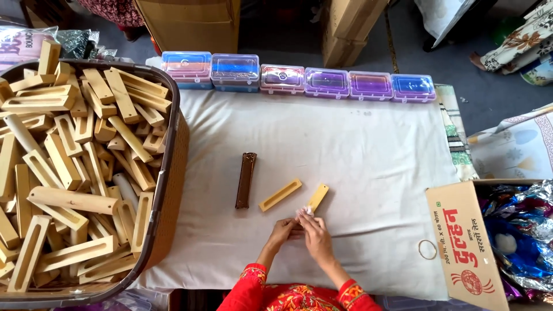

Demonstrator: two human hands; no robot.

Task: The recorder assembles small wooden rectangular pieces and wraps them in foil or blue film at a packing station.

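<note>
My left hand and my right hand meet at the near middle of the white cloth. Together they pinch a small pale crumpled piece against the near end of a flat light wooden piece. That piece angles away to the upper right. Just left of it lies a light wooden slotted holder, tilted the same way. Further left lies a dark brown slotted holder, nearly upright in the view. Both sleeves are red with a pattern.
A big brown basket heaped with light wooden holders fills the left. Several coloured clear plastic boxes line the cloth's far edge. An open cardboard box with shiny foil packs stands at the right, a rubber band beside it.
</note>
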